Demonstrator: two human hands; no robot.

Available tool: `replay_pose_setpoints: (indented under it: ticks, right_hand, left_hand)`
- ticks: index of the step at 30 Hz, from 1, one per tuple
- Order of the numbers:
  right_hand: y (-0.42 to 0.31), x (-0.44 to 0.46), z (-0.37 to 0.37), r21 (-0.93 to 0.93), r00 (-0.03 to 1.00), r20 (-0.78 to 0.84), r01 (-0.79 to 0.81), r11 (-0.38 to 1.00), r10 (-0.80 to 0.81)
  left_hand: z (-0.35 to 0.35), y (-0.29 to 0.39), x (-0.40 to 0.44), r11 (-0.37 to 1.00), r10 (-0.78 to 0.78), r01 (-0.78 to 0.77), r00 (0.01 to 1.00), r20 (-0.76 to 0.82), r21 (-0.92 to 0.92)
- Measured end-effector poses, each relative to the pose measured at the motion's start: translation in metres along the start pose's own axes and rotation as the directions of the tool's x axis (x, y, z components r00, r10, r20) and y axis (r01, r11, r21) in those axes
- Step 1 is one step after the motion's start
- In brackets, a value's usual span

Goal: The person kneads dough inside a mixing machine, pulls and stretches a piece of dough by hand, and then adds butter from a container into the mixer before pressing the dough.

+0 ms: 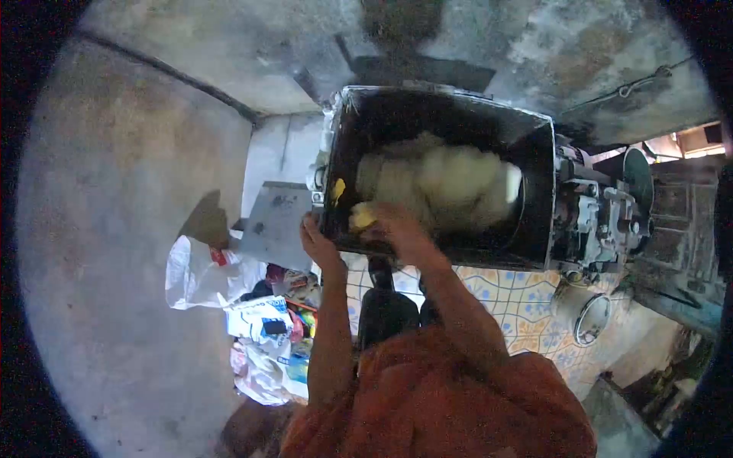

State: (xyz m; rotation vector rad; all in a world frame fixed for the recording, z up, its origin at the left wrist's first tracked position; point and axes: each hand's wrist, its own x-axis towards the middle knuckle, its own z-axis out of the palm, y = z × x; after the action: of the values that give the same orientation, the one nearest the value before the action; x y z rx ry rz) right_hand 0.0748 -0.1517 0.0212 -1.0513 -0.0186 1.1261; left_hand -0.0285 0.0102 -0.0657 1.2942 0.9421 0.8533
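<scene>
A dark rectangular metal mixing trough [450,258] stands in front of me. Inside it lies a large pale, dough-like mass [439,179], smeared by motion. My right hand [397,233] reaches in over the near rim at the left, fingers closed around a yellow lump [362,217]; its exact kind cannot be made out. A yellow smear [338,191] sticks to the inner left wall just above. My left hand [321,243] grips the near left corner of the rim, with its fingers on the outer side.
A motor and drive parts [603,217] are attached at the trough's right end, beside a round wheel [635,183]. Left of the trough are a grey panel [275,221] and several plastic bags [263,320]. A bucket [592,319] stands on the patterned tiles [515,301]. Concrete walls [137,229] close in.
</scene>
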Motion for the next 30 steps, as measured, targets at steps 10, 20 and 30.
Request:
replay_pose_setpoints:
  ticks: [10, 20, 30]
  right_hand:
    - [-0.081, -0.152, -0.173, -0.664, 0.731, -0.479, 0.060, 0.745, -0.485]
    - [-0.064, -0.070, -0.232, -0.985, 0.872, -0.153, -0.170, 0.005, -0.466]
    - [-0.062, 0.020, -0.181, -0.765, 0.987, 0.154, 0.142, -0.629, 0.036]
  left_hand:
    - [0.026, 0.041, 0.000, 0.815, 0.063, -0.039, 0.998, -0.021, 0.577]
    - [0.038, 0.068, -0.008, 0.783, 0.102, -0.022, 0.990, -0.094, 0.621]
    - [0.042, 0.074, -0.010, 0.773, 0.099, 0.006, 0.987, -0.130, 0.634]
